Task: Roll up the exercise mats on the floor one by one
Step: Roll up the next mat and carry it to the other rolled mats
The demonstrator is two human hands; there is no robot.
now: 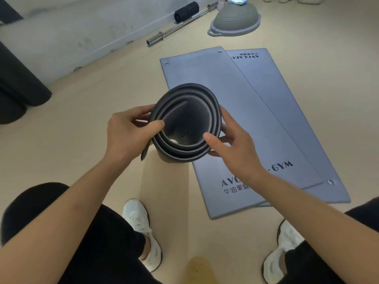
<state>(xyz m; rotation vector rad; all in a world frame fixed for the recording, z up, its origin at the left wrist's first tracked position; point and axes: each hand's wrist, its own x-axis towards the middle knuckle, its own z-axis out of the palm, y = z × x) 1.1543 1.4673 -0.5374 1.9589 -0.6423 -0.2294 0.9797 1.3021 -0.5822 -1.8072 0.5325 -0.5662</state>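
I hold one dark grey rolled-up rubber mat (184, 124) with its open end facing me. My left hand (125, 136) curls round one side and my right hand (231, 148) round the other, both thumbs hooked over the rim. Just past my right fingers (225, 117), two flat grey foam mats (235, 95) with printed letters lie one on top of the other, and far beyond them I count one grey half-ball trainer (235, 19), one black bumpy foam roller (186, 11) and one silver metal bar (176, 29).
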